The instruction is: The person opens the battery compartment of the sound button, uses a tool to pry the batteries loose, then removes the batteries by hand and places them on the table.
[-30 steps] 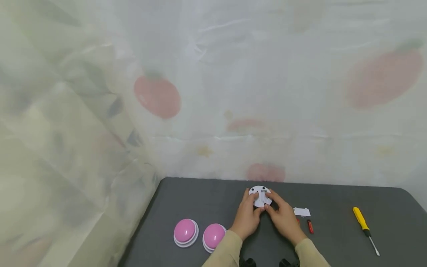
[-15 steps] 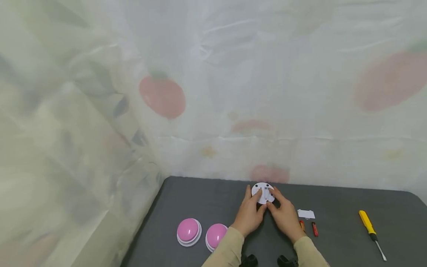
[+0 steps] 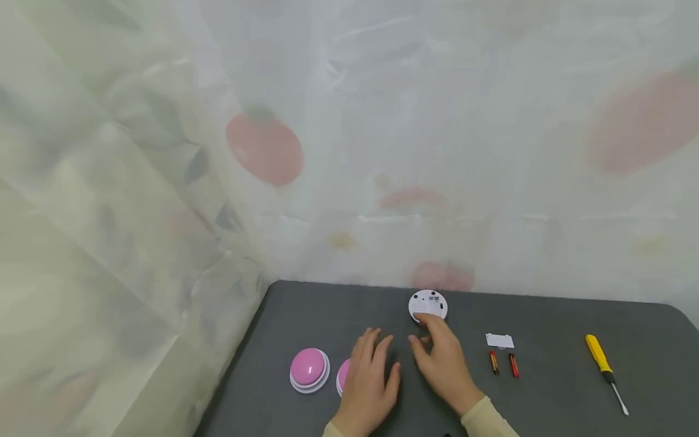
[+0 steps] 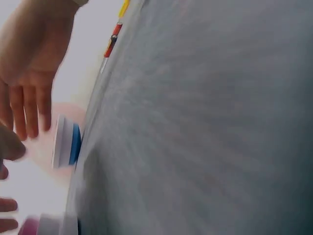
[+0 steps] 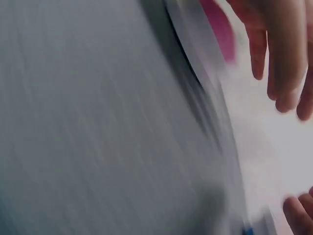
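Observation:
A round white push button [image 3: 428, 303] lies upside down near the table's far edge, its battery slot uncovered; a blue part shows beneath its white body [image 4: 63, 142] in the left wrist view. My right hand [image 3: 443, 364] is just in front of it, fingers loosely bent, the index fingertip overlapping its near rim. My left hand [image 3: 367, 382] spreads its fingers over a pink push button [image 3: 343, 373], hiding most of it. Left of that, another pink push button [image 3: 308, 369] stands dome up on its white base. Both hands appear without anything in their fingers.
Right of my right hand lie a white battery cover [image 3: 499, 341] and two small batteries, one orange and black [image 3: 494, 362], one mostly red [image 3: 514, 365]. A yellow-handled screwdriver [image 3: 599, 358] lies farther right. Patterned sheeting [image 3: 349, 152] rises behind the dark table [image 3: 546, 400].
Both hands have let go of the upside-down button, which now lies on the table. The left hand has moved left and nearer, over a pink button; the right hand has drawn back slightly.

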`<state>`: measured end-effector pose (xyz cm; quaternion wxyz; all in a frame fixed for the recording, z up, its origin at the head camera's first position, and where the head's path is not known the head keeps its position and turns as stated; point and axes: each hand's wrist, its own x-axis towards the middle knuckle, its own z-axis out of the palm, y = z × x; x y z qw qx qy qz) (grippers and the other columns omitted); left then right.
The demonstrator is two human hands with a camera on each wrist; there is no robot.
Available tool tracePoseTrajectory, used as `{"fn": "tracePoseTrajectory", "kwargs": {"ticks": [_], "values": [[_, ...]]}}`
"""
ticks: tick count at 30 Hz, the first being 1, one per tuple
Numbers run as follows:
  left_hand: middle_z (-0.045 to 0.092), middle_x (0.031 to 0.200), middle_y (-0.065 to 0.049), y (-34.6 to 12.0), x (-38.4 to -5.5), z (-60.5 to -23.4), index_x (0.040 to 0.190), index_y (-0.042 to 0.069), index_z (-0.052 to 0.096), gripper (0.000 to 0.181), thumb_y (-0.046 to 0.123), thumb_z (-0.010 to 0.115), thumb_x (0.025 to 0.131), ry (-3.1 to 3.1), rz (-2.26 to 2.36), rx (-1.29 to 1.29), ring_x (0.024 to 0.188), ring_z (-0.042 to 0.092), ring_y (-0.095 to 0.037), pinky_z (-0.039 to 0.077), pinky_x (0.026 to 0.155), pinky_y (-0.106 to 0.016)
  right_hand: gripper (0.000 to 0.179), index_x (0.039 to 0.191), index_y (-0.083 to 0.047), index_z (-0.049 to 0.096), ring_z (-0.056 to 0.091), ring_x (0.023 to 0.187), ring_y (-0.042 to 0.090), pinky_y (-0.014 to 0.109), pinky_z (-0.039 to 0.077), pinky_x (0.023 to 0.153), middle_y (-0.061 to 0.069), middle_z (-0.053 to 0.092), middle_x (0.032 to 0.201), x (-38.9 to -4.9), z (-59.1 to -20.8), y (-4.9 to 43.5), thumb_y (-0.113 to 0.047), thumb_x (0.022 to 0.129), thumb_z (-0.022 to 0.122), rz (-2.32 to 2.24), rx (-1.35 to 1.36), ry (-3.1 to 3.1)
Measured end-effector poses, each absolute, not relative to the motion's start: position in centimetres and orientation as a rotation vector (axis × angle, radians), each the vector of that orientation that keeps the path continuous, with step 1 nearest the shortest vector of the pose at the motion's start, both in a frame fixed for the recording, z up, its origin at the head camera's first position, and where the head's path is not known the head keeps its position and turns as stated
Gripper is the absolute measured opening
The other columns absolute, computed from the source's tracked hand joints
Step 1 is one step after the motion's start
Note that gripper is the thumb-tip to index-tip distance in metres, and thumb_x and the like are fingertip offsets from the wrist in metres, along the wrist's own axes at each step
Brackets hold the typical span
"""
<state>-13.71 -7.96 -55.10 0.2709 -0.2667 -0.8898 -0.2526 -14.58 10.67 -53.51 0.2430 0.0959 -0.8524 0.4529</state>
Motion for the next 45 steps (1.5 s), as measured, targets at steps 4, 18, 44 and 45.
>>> {"fn": "tracePoseTrajectory", "kwargs": {"ticks": [4, 18, 44, 45], "values": [[0.061, 0.141, -0.026, -10.5, -12.4, -55.8, 0.14, 0.003, 0.065, 0.059, 0.021, 0.086, 0.087, -2.461, -0.591, -0.634, 0.136, 0.058, -0.05, 0.051, 0.105, -0.068, 0.06, 0.146, -0.003, 0.062, 0.068, 0.117, 0.037, 0.031, 0.062, 0.083, 0.019, 0.066, 0.137, -13.7, -54.3, 8.1, 0.01, 0.09, 0.08, 1.559, 0.468, -2.393], [0.06, 0.135, -0.022, -13.0, -10.2, -57.7, 0.142, 0.007, 0.062, 0.082, 0.02, 0.1, 0.07, -2.527, -0.756, -0.625, 0.12, 0.064, -0.034, 0.06, 0.093, -0.055, 0.058, 0.148, -0.002, 0.064, 0.065, 0.132, 0.023, 0.034, 0.058, 0.101, 0.01, 0.068, 0.146, -11.9, -56.4, 7.7, -0.008, 0.094, 0.084, 1.548, 0.824, -2.529], [0.066, 0.133, -0.013, -4.5, -9.5, -57.0, 0.134, 0.007, 0.06, 0.081, 0.021, 0.106, 0.069, -2.632, -0.963, -1.027, 0.114, 0.069, -0.023, 0.062, 0.091, -0.039, 0.058, 0.147, -0.006, 0.064, 0.07, 0.118, 0.011, 0.026, 0.059, 0.093, 0.013, 0.071, 0.136, -6.1, -58.7, 18.3, -0.02, 0.096, 0.087, 1.473, 0.701, -2.408], [0.066, 0.133, -0.011, -4.1, -9.5, -56.9, 0.134, 0.008, 0.06, 0.08, 0.022, 0.106, 0.07, -2.63, -0.974, -1.056, 0.115, 0.069, -0.021, 0.062, 0.092, -0.038, 0.058, 0.146, -0.006, 0.064, 0.071, 0.116, 0.009, 0.025, 0.059, 0.093, 0.012, 0.071, 0.136, -5.7, -58.9, 18.8, -0.019, 0.096, 0.088, 1.482, 0.677, -2.406]]}}
